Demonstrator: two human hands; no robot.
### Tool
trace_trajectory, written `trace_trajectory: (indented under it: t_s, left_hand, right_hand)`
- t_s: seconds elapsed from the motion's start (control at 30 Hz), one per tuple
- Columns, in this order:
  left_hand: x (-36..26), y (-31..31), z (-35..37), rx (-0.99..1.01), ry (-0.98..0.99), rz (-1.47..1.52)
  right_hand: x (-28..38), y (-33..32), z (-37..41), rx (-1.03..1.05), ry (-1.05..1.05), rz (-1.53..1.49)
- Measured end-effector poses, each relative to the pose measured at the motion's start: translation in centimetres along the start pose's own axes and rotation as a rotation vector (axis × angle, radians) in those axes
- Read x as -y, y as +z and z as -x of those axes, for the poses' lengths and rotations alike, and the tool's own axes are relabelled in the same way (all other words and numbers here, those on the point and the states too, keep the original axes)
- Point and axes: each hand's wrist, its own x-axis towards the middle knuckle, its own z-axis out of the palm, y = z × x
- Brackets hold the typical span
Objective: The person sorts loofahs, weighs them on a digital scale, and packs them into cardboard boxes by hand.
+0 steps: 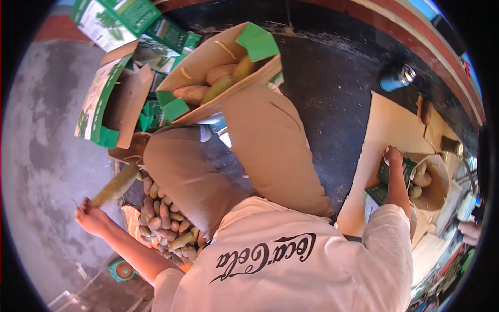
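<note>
My left hand [91,217] is closed around one end of a long, green-brown, cucumber-like fruit [115,186], which slants up and away toward my knee. Below it lies a heap of smaller reddish-brown and greenish fruits [169,221] beside my left leg. Out to the right, my right hand [394,155] has its fingers curled at the edge of a green-flapped carton [384,174]; what they grip is too small to make out. Close to that hand, an open cardboard box [439,182] holds several round tan fruits [422,178].
Between my knees and the wall stands an open carton [171,78] with several large fruits [221,78] inside. Left of it are another open carton [117,99] and stacked green-and-white boxes [112,23]. Flat cardboard [387,125] covers floor at right, near a blue can [397,79].
</note>
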Motion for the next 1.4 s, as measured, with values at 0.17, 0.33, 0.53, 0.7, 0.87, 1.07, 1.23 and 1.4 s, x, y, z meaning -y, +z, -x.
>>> trace_trajectory:
  t_s: [0.17, 0.33, 0.53, 0.7, 0.87, 1.07, 1.23, 1.4]
  left_hand:
    - [-6.0, 11.3, -1.8, 0.249, 0.033, 0.261]
    - [-1.5, 23.3, 3.5, 0.433, -0.119, 0.304]
    - [10.8, 28.6, 13.8, 0.709, -0.555, -0.146]
    - [10.2, 27.0, 16.5, 0.854, -0.052, -0.595]
    - [9.5, 26.4, 16.7, 1.274, 0.208, -0.697]
    - [11.8, 27.4, 18.7, 1.43, 0.266, -0.934]
    - [13.4, 27.9, 19.1, 1.444, 0.428, -0.883]
    - [13.5, 27.8, 19.4, 1.473, 0.602, -0.781]
  right_hand:
    - [8.2, -6.4, 2.7, -0.441, -0.452, -0.455]
    - [18.3, -16.8, 10.7, -0.646, -0.782, -0.691]
    - [25.3, -25.5, 17.5, -0.616, -1.031, -0.884]
    - [29.7, -29.7, 18.3, -0.672, -1.195, -0.878]
    - [38.3, -34.2, 16.9, -0.799, -1.314, -0.749]
    - [52.0, -35.7, 11.5, -0.851, -1.133, -0.229]
    - [53.5, -35.3, 10.8, -0.682, -1.057, -0.037]
    - [49.6, -33.4, 10.9, -0.779, -1.136, -0.108]
